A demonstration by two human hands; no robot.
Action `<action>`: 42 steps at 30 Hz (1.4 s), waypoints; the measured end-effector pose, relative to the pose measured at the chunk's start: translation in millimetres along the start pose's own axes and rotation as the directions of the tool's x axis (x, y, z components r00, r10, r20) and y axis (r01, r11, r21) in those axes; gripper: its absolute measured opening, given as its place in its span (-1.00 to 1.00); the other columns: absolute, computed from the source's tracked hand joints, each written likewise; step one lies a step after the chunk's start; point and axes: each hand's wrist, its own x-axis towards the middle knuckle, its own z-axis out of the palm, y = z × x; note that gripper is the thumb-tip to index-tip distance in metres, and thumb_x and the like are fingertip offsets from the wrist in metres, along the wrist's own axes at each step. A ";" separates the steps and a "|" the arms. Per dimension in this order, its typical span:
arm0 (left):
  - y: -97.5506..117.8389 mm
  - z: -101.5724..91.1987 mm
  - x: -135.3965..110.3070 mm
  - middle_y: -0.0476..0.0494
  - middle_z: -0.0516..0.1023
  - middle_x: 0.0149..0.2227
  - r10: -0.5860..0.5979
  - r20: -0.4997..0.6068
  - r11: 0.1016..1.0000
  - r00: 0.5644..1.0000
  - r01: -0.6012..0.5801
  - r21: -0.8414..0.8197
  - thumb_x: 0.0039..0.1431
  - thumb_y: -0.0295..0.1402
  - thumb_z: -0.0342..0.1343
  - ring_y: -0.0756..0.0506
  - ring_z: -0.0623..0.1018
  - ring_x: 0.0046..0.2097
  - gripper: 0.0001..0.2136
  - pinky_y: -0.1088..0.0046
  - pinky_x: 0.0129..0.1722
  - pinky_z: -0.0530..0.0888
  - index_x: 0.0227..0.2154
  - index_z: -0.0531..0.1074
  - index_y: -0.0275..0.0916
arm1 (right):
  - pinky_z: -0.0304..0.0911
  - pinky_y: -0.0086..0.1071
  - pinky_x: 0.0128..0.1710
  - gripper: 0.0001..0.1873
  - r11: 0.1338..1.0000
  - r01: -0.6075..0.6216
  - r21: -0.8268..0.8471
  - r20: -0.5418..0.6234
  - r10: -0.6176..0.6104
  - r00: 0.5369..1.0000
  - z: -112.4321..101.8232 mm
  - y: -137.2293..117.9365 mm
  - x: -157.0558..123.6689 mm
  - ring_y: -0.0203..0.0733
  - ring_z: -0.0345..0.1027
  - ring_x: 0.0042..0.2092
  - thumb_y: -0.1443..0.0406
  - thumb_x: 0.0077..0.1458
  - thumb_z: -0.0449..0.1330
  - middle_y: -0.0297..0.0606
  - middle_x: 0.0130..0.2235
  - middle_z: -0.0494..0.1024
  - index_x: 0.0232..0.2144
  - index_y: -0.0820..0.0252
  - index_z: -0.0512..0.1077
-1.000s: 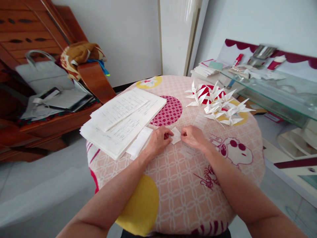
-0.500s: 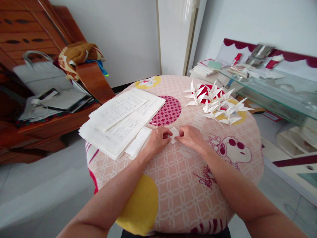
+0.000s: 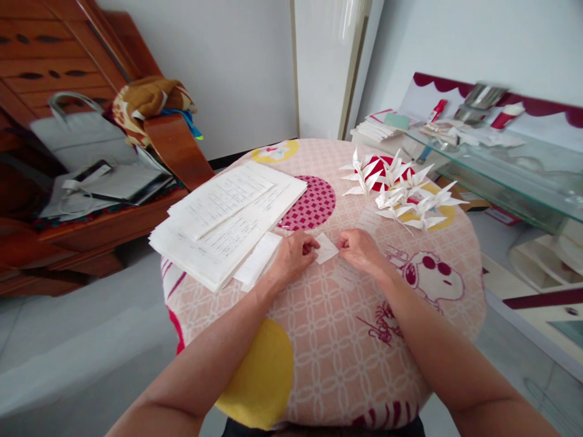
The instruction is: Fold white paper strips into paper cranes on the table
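A small folded square of white paper (image 3: 327, 249) lies between my two hands on the cloth-covered round table (image 3: 337, 328). Its left corner is pinched by my left hand (image 3: 294, 258), whose fingers are curled. My right hand (image 3: 361, 249) is closed too, with thumb and fingertip at the paper's right corner. Part of each edge is hidden under the fingers. Beside my left wrist lies a stack of small white paper slips (image 3: 259, 258). Several white folded paper cranes (image 3: 401, 188) stand together at the table's far right.
A pile of written sheets (image 3: 228, 224) covers the table's left side. To the right stands a glass shelf (image 3: 514, 170) with cups, papers and a red bottle on it. A wooden chair (image 3: 173, 152) at the left carries a grey bag (image 3: 84, 136) and cloths.
My right hand has shifted slightly to the right, and more of the folded paper's face shows between my hands. My left hand has stayed nearly in place. The view has shifted slightly.
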 end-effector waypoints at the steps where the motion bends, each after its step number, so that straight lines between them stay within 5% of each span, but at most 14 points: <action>1: -0.2 0.2 0.4 -0.08 0.54 -0.36 0.000 0.001 1.000 1.000 0.000 -0.004 -0.05 -0.57 0.20 -0.02 0.51 -0.35 -0.79 0.45 -0.30 0.43 -0.32 0.61 -0.30 | 0.11 -0.41 -0.39 -0.89 0.999 -0.009 0.047 0.000 0.009 1.000 0.1 1.5 0.3 -0.21 0.40 -0.38 0.47 -0.06 0.22 -0.25 -0.44 0.60 -0.47 0.25 0.53; 5: -0.4 0.4 0.9 -0.06 0.53 -0.39 0.008 -0.003 1.000 1.000 -0.008 -0.018 -0.04 -0.56 0.19 -0.01 0.48 -0.38 -0.81 0.47 -0.32 0.42 -0.33 0.61 -0.29 | 0.13 -0.41 -0.38 -0.92 0.991 0.004 0.136 -0.070 0.006 0.998 4.4 3.7 0.8 -0.22 0.40 -0.38 0.33 0.08 0.24 -0.28 -0.42 0.60 -0.40 0.21 0.54; 12: 2.1 4.4 -0.1 -0.06 0.52 -0.39 0.032 -0.053 0.999 0.998 -0.031 0.027 -0.04 -0.53 0.20 -0.02 0.47 -0.38 -0.84 0.43 -0.29 0.44 -0.34 0.58 -0.28 | 0.14 -0.36 -0.33 -0.85 0.996 -0.035 -0.080 -0.094 0.027 0.995 9.2 -10.8 -1.5 -0.13 0.45 -0.28 0.22 0.04 0.34 -0.22 -0.31 0.64 -0.34 0.16 0.54; 20: -5.8 1.1 1.2 -0.14 0.57 -0.19 0.081 -0.048 0.996 0.996 -0.080 0.029 -0.10 -0.60 0.12 -0.07 0.53 -0.25 -0.58 0.42 -0.23 0.50 -0.12 0.56 -0.24 | 0.16 -0.34 -0.29 -0.84 0.995 -0.016 -0.096 -0.073 0.009 0.997 5.9 -13.9 -3.3 -0.09 0.50 -0.22 0.21 0.07 0.34 -0.19 -0.26 0.66 -0.30 0.17 0.56; 27: -1.0 -0.7 5.3 -0.17 0.56 -0.20 0.081 -0.072 0.992 0.994 -0.073 0.105 -0.06 -0.43 0.26 -0.18 0.53 -0.12 -0.79 0.23 -0.03 0.48 -0.29 0.49 -0.26 | 0.13 -0.38 -0.34 -0.82 0.999 0.031 -0.023 -0.075 -0.032 0.997 8.5 -5.6 0.6 -0.16 0.46 -0.30 0.19 0.04 0.35 -0.25 -0.33 0.64 -0.33 0.15 0.55; 36: 10.9 0.9 -1.2 -0.03 0.58 -0.29 0.020 -0.032 0.977 0.999 -0.026 -0.213 0.01 -0.50 0.19 -0.08 0.56 -0.28 -0.59 0.39 -0.23 0.47 -0.02 0.38 -0.20 | -0.02 -0.41 -0.47 -0.77 0.970 0.129 0.206 -0.032 -0.125 0.992 4.4 4.3 0.9 -0.31 0.23 -0.48 0.19 -0.03 0.34 -0.41 -0.55 0.44 -0.56 0.20 0.46; 42: 7.3 -2.8 4.8 -0.18 0.61 -0.16 -0.018 0.000 0.753 1.000 0.013 -0.658 0.00 -0.36 0.30 -0.08 0.60 -0.27 -0.46 0.43 -0.29 0.50 0.08 0.35 -0.28 | -0.14 -0.42 -0.58 -0.46 0.795 0.087 0.601 0.114 -0.193 0.974 1.6 6.4 -1.6 -0.40 0.00 -0.61 -0.10 0.07 0.22 -0.46 -0.68 0.24 -0.66 0.17 0.28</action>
